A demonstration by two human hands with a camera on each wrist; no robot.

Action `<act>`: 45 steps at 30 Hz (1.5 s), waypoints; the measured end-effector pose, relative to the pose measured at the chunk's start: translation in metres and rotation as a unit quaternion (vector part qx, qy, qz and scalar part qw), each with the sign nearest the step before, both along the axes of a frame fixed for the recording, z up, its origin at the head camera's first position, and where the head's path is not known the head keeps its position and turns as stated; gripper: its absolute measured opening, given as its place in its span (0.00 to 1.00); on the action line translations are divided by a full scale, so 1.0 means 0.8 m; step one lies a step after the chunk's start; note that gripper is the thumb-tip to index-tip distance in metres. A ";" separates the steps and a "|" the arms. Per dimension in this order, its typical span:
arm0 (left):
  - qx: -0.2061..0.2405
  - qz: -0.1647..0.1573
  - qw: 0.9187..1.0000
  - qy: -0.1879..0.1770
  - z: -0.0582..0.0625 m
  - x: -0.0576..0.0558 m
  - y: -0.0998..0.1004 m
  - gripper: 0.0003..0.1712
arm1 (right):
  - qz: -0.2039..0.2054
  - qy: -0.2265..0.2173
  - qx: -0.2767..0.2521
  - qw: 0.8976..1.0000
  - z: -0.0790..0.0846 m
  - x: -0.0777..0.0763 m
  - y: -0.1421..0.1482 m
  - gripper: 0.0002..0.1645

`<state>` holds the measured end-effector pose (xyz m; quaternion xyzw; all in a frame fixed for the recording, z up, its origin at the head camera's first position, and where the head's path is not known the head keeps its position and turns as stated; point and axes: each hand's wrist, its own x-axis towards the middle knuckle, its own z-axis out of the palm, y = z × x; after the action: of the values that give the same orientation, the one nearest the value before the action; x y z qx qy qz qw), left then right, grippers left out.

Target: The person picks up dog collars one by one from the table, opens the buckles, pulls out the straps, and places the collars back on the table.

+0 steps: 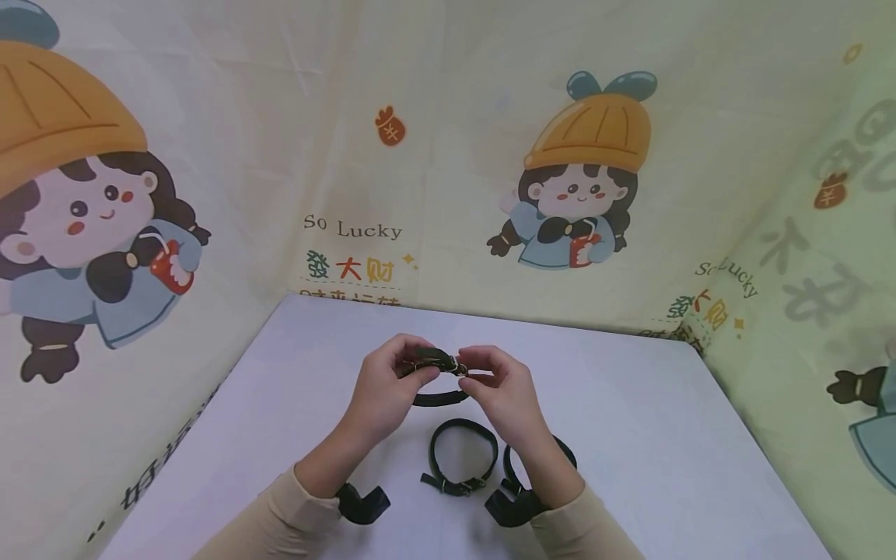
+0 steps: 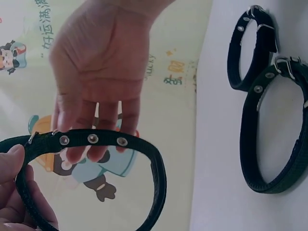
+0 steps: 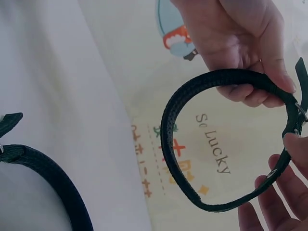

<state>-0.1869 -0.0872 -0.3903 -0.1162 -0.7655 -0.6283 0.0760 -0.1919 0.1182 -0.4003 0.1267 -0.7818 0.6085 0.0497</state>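
Both hands hold one dark collar (image 1: 439,400) up over the table, its strap forming a loop with metal eyelets and a buckle. My left hand (image 1: 385,389) grips the strap beside the buckle, thumb on top, as the right wrist view also shows at the top. With thumb and fingers, my right hand (image 1: 507,389) pinches the buckle end from the other side. In the right wrist view the strap's loose tip (image 3: 301,79) sticks out past the buckle. The collar's loop (image 2: 156,178) hangs rounded in the left wrist view.
Two more dark collars lie on the white table (image 1: 630,435): one buckled collar (image 1: 462,421) below the hands, another collar (image 1: 565,449) partly behind the right forearm. Black devices sit at both wrists. A printed cloth (image 1: 448,171) hangs around the table's back and sides.
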 end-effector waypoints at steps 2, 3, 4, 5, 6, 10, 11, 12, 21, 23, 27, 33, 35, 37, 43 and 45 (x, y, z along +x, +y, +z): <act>0.014 -0.006 1.000 -0.007 0.001 -0.001 -0.001 0.16 | -0.010 -0.001 0.007 1.000 0.000 -0.001 0.000 0.19; 0.018 -0.008 1.000 -0.009 0.001 -0.001 -0.001 0.16 | -0.015 -0.001 0.009 1.000 0.000 -0.001 0.000 0.19; 0.021 -0.010 1.000 -0.011 0.002 -0.001 -0.002 0.17 | -0.020 -0.002 0.010 1.000 0.000 -0.001 0.000 0.18; 0.022 -0.012 1.000 -0.012 0.002 -0.001 -0.002 0.17 | -0.023 -0.002 0.010 1.000 0.000 -0.001 -0.001 0.17; 0.021 -0.014 1.000 -0.013 0.003 0.000 -0.003 0.17 | -0.027 -0.003 0.011 1.000 0.001 -0.001 -0.001 0.16; 0.012 -0.024 0.999 -0.018 0.006 0.001 -0.004 0.19 | -0.040 -0.010 0.012 0.999 0.002 0.001 -0.002 0.15; 0.009 -0.026 0.999 -0.019 0.006 0.001 -0.005 0.20 | -0.043 -0.011 0.012 0.999 0.002 0.001 -0.002 0.15; 0.006 -0.027 0.999 -0.022 0.007 0.001 -0.005 0.21 | -0.045 -0.012 0.012 0.999 0.002 0.001 -0.003 0.15; -0.033 0.009 0.999 -0.034 0.006 -0.001 -0.001 0.33 | -0.047 -0.013 0.021 0.999 0.001 0.002 -0.004 0.16; -0.043 0.019 0.999 -0.028 0.005 -0.001 -0.001 0.32 | -0.051 -0.013 0.025 0.998 0.001 0.003 -0.003 0.16; -0.054 0.028 0.998 -0.013 0.005 -0.001 -0.002 0.29 | -0.059 -0.013 0.031 0.998 0.002 0.003 0.000 0.16; -0.077 0.034 0.996 0.007 0.004 0.000 -0.005 0.20 | -0.069 -0.012 0.027 0.997 -0.001 0.000 0.008 0.16; -0.079 0.032 0.996 0.010 0.004 0.000 -0.007 0.18 | -0.072 -0.010 0.026 0.997 -0.002 0.000 0.010 0.16; -0.081 0.031 0.996 0.010 0.003 0.000 -0.008 0.17 | -0.073 -0.007 0.027 0.997 -0.002 0.000 0.012 0.16; -0.085 0.038 0.996 0.012 0.001 0.000 -0.010 0.16 | -0.076 -0.011 0.034 0.996 -0.004 0.000 0.018 0.14; -0.084 0.040 0.996 0.012 0.000 0.001 -0.010 0.16 | -0.075 -0.017 0.037 0.996 -0.004 0.000 0.019 0.14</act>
<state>-0.1863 -0.0949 -0.3902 -0.0988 -0.8187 -0.5567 0.1003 -0.1919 0.1335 -0.4037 0.0591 -0.8120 0.5755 0.0771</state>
